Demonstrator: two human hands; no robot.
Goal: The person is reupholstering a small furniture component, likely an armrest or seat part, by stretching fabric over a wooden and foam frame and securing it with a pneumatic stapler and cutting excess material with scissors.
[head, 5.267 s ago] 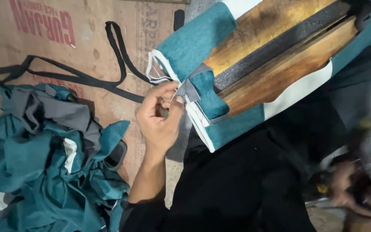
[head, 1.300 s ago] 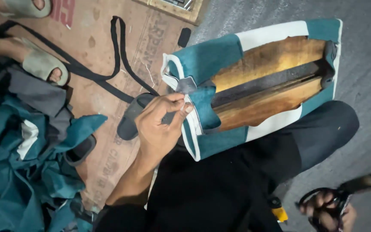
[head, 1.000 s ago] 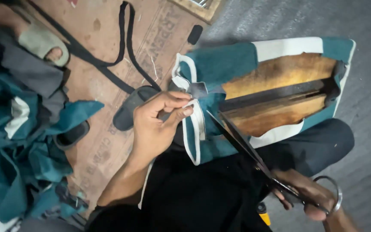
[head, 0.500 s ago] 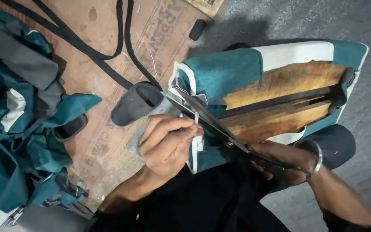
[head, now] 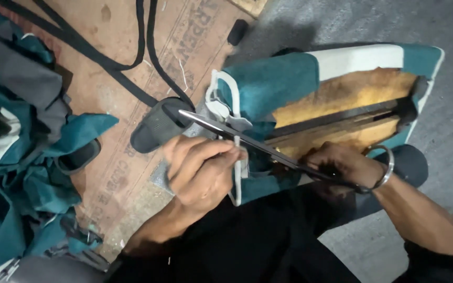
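The right hand (head: 342, 165) grips the handles of long steel scissors (head: 247, 141), whose slim blades run diagonally, tips pointing up-left. The left hand (head: 200, 170) pinches a white fabric edge (head: 238, 173) of the teal-and-white cushion cover (head: 273, 84) over yellow foam. A dark sandal (head: 155, 126) lies just beside on brown cardboard (head: 116, 42).

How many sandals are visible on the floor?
2: one dark sandal lies under the scissors tip; another lies partly under the teal cloth pile. More may be hidden.
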